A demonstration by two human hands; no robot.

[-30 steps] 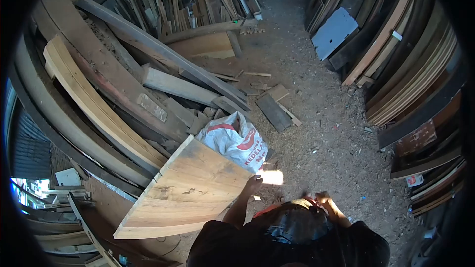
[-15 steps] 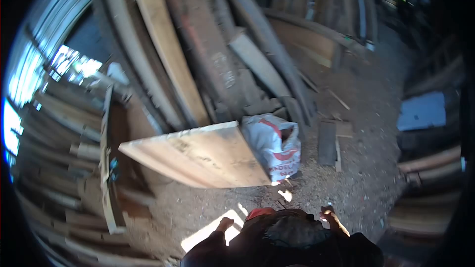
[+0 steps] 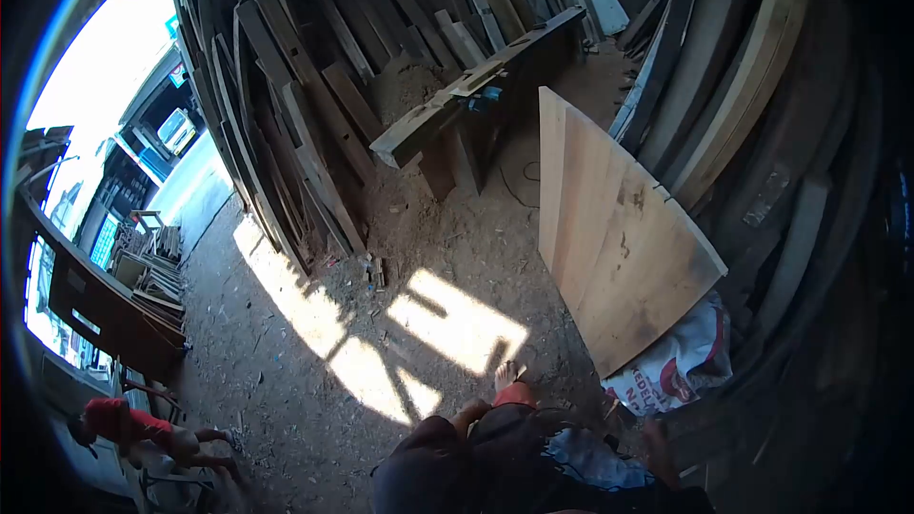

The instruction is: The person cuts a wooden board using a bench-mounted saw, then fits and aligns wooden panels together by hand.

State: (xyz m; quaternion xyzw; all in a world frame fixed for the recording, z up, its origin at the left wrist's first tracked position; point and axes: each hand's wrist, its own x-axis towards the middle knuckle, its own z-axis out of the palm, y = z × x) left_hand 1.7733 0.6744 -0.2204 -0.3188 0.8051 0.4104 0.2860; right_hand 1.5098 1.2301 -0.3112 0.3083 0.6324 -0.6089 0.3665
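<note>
A wide wooden panel of joined boards leans at the right, its lower corner over a white sack with red print. My left hand is low beside my body, near my foot, apart from the panel; its fingers are too small and dark to make out. My right hand hangs in shadow below the sack, blurred, and whether it holds anything is hidden.
Many planks lean at the back left. A long beam bench carries a teal tool. Thick beams stand at the right. A person in a red top is at the lower left, by a wooden frame.
The view has swung left, so the panel and sack now appear at the right and the person has come into view. My left hand has let go of the panel's edge.
</note>
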